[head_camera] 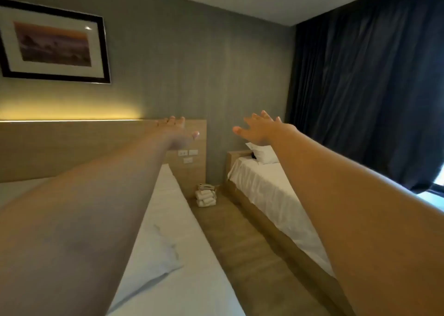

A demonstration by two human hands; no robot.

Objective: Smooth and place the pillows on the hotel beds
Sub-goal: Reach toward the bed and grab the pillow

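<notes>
Both my arms stretch forward at chest height. My left hand (176, 129) is open with fingers spread, held in the air in front of the wooden headboard (72, 145). My right hand (260, 128) is open too, fingers apart, empty. A white pillow (153, 255) lies on the near bed (187, 231) below my left forearm, partly hidden by it. A second white pillow (263, 155) leans at the head of the far bed (264, 191), just below my right hand in the picture but well beyond it.
A wood-floor aisle (240, 243) runs between the two beds. A stack of folded towels (206, 195) sits on the floor at its far end. Wall sockets (188, 153) are set in the headboard. Dark curtains (360, 95) hang at right, a framed picture (54, 42) at upper left.
</notes>
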